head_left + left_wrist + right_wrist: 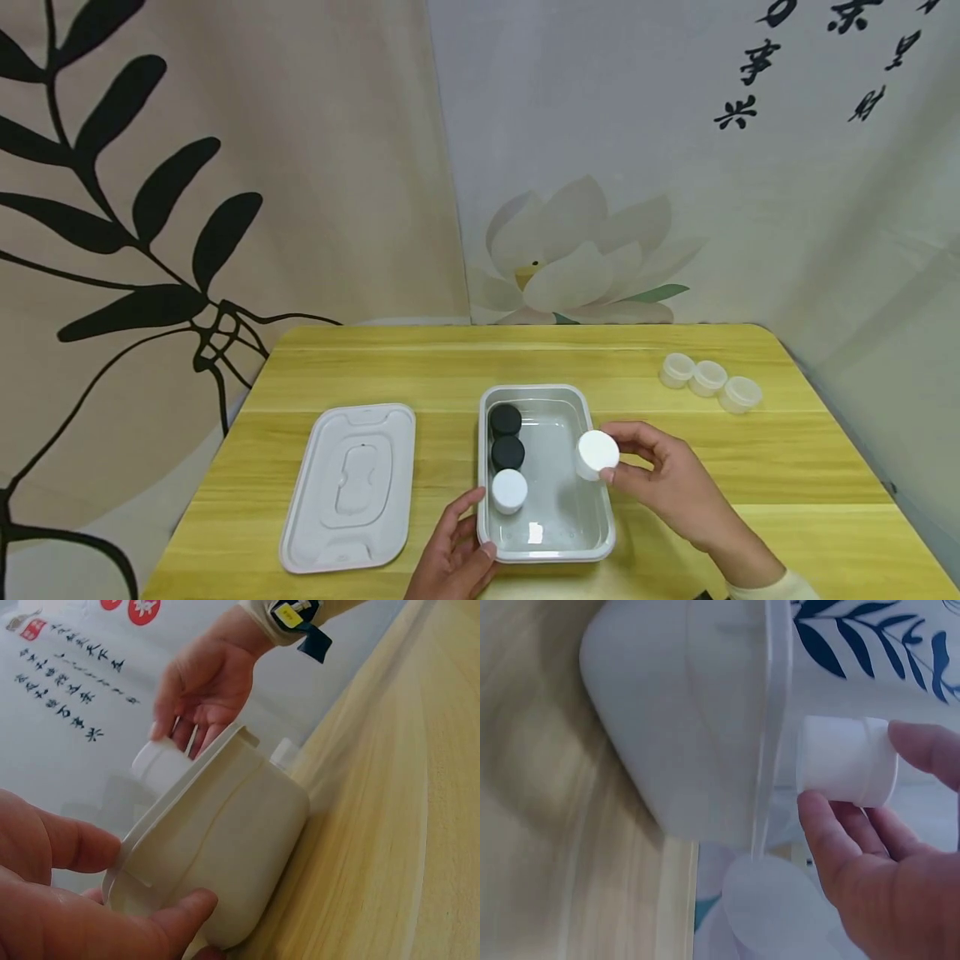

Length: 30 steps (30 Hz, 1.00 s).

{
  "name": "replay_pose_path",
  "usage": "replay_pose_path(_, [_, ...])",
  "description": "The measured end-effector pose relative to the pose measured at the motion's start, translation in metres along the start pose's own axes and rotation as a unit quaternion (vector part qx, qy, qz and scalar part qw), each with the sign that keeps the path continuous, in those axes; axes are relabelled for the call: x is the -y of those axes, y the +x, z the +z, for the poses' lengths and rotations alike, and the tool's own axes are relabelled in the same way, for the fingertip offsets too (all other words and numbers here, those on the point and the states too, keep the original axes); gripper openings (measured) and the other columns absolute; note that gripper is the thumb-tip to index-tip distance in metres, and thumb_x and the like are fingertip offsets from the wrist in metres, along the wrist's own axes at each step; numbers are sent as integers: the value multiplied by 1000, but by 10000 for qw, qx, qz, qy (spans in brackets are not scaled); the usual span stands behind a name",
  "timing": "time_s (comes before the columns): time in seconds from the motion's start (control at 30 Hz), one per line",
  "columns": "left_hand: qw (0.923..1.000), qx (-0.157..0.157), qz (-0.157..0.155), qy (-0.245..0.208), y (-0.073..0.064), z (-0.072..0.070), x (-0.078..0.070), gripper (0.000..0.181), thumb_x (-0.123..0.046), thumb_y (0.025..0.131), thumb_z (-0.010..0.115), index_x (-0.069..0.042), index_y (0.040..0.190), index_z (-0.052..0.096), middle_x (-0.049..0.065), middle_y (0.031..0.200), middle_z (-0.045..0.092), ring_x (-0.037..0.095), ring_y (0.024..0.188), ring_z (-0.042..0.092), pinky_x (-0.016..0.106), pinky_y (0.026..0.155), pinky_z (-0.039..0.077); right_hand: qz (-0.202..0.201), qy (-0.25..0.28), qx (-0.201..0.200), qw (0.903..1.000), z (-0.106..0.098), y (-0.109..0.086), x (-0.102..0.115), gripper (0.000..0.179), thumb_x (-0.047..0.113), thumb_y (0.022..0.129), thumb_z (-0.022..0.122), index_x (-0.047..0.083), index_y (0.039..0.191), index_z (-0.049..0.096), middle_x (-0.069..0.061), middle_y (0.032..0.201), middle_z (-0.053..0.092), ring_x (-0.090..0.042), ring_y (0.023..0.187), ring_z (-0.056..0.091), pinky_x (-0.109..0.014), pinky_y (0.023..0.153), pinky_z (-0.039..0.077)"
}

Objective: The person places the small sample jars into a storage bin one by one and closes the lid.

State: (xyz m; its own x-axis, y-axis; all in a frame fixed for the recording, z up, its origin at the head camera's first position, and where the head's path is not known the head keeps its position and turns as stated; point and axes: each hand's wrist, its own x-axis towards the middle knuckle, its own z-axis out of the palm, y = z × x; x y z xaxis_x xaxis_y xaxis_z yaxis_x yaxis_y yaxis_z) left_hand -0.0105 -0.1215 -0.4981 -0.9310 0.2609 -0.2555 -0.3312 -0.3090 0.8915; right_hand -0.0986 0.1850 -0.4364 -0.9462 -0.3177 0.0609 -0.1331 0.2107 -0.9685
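Note:
A white rectangular plastic box stands uncovered on the table. Inside, along its left wall, are two jars with black lids and one small jar with a white lid. My left hand grips the box's near left corner, thumb and forefinger on either side of it. Between thumb and fingertips my right hand pinches another small white-lidded jar. That jar is over the right rim of the box, upright in the head view.
A white box lid lies flat left of the box. Three small translucent lidded cups stand in a row at the back right of the wooden table. Printed curtains hang behind the table.

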Motion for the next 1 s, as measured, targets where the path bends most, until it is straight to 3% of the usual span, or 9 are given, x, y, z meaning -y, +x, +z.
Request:
replay_pose_path(0.17, [9999,2,19,148,1,-1,0,73,-9,102,64,-10,165,28,33,155,42,24,124,60,33,95,58,47,91,363,9993,18,4,-1,43,8,92,81,3,133,67,-16,125,68,-13,111,69,-24,96,59])
replay_pose_path(0.33, [9999,54,90,84,2,-2,1,73,-9,102,65,-8,165,27,32,153,44,25,124,60,33,96,58,-29,6,745,9972,29,6,-1,42,13,92,82,3,131,67,-18,124,69,-14,114,69,-23,98,57])
replay_pose_path(0.43, [9999,69,132,70,2,-2,1,73,-8,101,64,-7,165,27,32,152,45,26,124,60,33,96,58,-52,-40,1013,9948,35,7,0,43,16,92,83,4,130,68,-17,126,70,-15,116,69,-26,99,58])
replay_pose_path(0.6, [10000,-37,-53,41,3,-1,0,73,-7,101,64,-9,165,29,32,153,43,25,124,60,33,96,59,23,-100,1320,9912,43,8,2,44,20,92,84,5,130,68,-14,128,70,-15,119,69,-29,100,58])
replay_pose_path(1.0, [9997,86,169,145,3,-3,2,72,-8,102,63,-6,164,27,23,144,53,22,120,60,31,92,59,117,-339,2077,9775,63,15,9,34,7,93,79,8,125,68,-12,127,67,-23,118,68,-26,93,60])
